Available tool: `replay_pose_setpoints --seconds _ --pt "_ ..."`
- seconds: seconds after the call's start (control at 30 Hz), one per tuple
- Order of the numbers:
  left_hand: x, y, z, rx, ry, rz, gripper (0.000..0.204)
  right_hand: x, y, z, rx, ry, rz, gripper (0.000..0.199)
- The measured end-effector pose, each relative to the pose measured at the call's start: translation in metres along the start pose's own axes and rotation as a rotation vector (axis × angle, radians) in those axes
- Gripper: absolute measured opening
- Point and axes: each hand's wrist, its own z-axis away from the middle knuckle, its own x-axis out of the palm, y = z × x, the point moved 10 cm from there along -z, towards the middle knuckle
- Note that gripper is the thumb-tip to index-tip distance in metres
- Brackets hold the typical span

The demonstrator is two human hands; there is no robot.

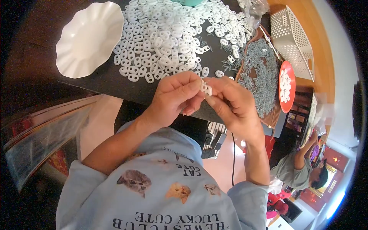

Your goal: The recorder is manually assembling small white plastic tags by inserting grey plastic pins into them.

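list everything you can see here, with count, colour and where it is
small oval part: one, white, pinched between both hands' fingertips
oval parts pile: too many to count, white, middle of the dark table
wavy dish: one, white, table's left
pins heap: many, grey, right of the pile
round plate: one, red, holding white parts, far right
slotted basket: one, white, upper right
another person: one, lower right
left hand: one, on the part
right hand: one, on the part

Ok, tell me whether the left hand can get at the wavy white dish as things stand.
Probably yes: the wavy white dish sits uncovered on the left hand's side, nothing lying between, though that hand now pinches a small white piece.
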Motion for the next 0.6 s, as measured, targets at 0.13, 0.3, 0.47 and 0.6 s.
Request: replay_pose_setpoints --seconds 0.13,0.3,0.47,0.6 --pt "0.0 -0.001 0.001 -0.021 -0.002 0.046 0.022 0.002 -0.003 0.002 -0.054 0.005 0.036 0.021" --pt "0.003 -0.002 0.002 -0.011 -0.036 0.019 0.022 -0.003 0.008 0.01 -0.018 0.064 0.078 0.008" --pt "0.009 0.0 0.006 0.002 -0.032 -0.176 0.022 -0.011 0.041 0.021 0.389 0.152 -0.318 0.02" --pt "0.014 0.003 0.007 -0.036 -0.023 -0.251 0.022 -0.015 0.039 0.021 0.385 0.142 -0.387 0.024"
